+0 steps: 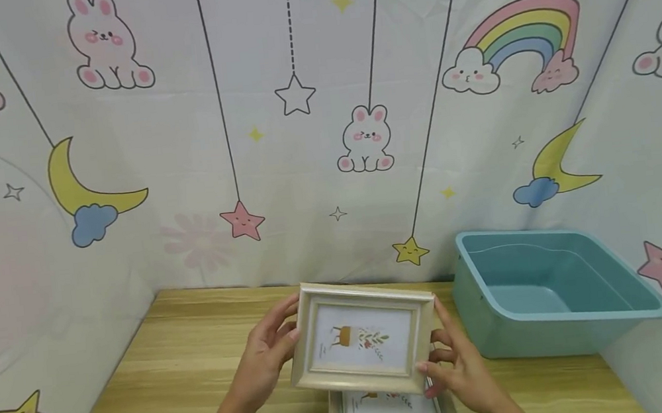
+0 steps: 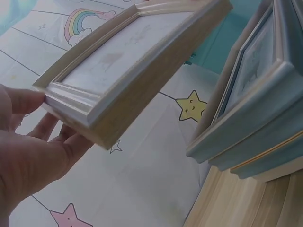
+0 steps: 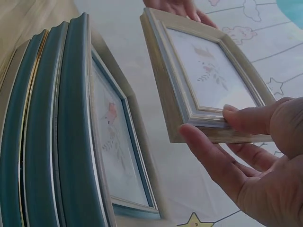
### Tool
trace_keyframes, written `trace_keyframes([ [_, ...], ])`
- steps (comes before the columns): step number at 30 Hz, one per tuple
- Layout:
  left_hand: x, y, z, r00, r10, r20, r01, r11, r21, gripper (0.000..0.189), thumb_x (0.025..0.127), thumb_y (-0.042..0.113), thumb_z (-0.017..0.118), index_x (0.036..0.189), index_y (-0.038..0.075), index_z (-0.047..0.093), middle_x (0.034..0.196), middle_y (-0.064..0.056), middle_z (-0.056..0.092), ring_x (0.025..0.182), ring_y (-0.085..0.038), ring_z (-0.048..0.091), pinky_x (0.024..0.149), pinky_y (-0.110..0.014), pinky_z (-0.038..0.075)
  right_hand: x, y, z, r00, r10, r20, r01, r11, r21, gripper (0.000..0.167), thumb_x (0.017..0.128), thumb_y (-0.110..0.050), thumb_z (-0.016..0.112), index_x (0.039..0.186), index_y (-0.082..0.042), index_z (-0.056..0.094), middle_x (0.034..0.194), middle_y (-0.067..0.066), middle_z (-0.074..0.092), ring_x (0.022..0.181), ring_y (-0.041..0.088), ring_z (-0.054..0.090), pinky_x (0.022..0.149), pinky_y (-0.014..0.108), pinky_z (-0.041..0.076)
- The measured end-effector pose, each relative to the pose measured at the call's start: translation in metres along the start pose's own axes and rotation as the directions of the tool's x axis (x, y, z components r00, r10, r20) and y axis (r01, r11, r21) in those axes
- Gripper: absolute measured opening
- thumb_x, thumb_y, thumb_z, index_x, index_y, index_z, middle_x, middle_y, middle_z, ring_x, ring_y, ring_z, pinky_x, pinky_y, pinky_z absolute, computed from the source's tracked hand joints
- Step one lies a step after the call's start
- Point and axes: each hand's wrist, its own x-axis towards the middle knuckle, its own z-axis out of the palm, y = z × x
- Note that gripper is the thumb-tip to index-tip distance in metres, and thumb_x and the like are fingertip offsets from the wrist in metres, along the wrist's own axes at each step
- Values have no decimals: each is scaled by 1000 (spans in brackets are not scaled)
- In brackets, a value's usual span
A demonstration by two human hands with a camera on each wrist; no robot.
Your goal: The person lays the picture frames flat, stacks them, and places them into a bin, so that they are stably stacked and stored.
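Note:
Both hands hold up a cream-silver picture frame (image 1: 360, 336) with a printed plant-pot picture inside it. My left hand (image 1: 263, 349) grips its left end, thumb on the front edge and fingers behind, as the left wrist view shows. At the other end my right hand (image 1: 457, 367) pinches the frame near its lower corner, thumb on the front and fingers along the side and back. Below it lies a stack of similar picture frames (image 3: 71, 127), several deep, with the top one (image 1: 392, 410) showing the same kind of picture. The held frame is raised and tilted above the stack.
A teal plastic bin (image 1: 557, 318) stands on the right of the wooden table (image 1: 168, 375), close to the back wall. White curtain-like sheets (image 1: 280, 171) printed with rabbits, stars and moons surround the table at the back and sides.

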Motion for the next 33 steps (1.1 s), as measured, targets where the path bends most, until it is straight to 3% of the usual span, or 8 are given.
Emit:
trace_keyframes([
  [3,-3,1,-7,996,-39,83,36,999,36,60,100,-2,52,155,5,30,143,5,47,114,-10,61,82,-33,60,-1,-1,-5,998,54,41,-56,998,33,109,88,5,69,161,-25,-6,111,24,51,84,13,68,51,51,59],
  [6,-5,2,-12,982,-64,176,57,997,45,73,94,-6,59,158,7,25,151,-7,39,113,-15,59,82,-35,61,-3,-2,-10,989,132,69,-136,989,59,111,88,3,70,161,-29,-8,109,15,51,81,14,68,53,53,59],
  [9,-6,1,-13,962,-87,257,83,996,24,87,89,-9,66,159,10,19,157,-24,24,112,-20,57,82,-38,61,-5,-1,-15,974,202,106,-211,974,78,113,88,1,71,160,-32,-9,109,15,50,80,15,68,55,55,59],
  [12,-8,-2,-13,945,-132,299,129,991,30,100,83,-9,72,161,14,13,159,-31,11,110,-22,57,79,-38,62,-8,0,-20,953,263,150,-278,956,89,112,89,0,70,160,-33,-10,112,17,46,80,17,68,56,55,59],
  [15,-10,-6,-12,935,-191,299,187,981,42,106,80,-8,75,161,16,11,158,-32,9,108,-21,59,77,-36,62,-11,2,-25,928,321,189,-342,936,89,111,90,-2,70,160,-34,-10,111,16,41,80,18,67,57,51,61],
  [22,-13,-19,-6,907,-322,271,332,943,10,108,80,-4,77,161,17,10,157,-31,14,103,-19,61,68,-38,63,-14,12,-38,883,394,254,-430,897,105,110,90,-2,69,160,-27,-11,110,16,50,88,29,70,56,42,62],
  [33,-11,-31,2,859,-473,194,487,873,-27,108,77,-5,76,161,15,11,158,-31,18,86,-19,64,61,-36,62,-9,24,-44,862,470,192,-488,871,58,101,87,-3,69,162,-20,3,100,10,42,81,23,65,53,38,60],
])
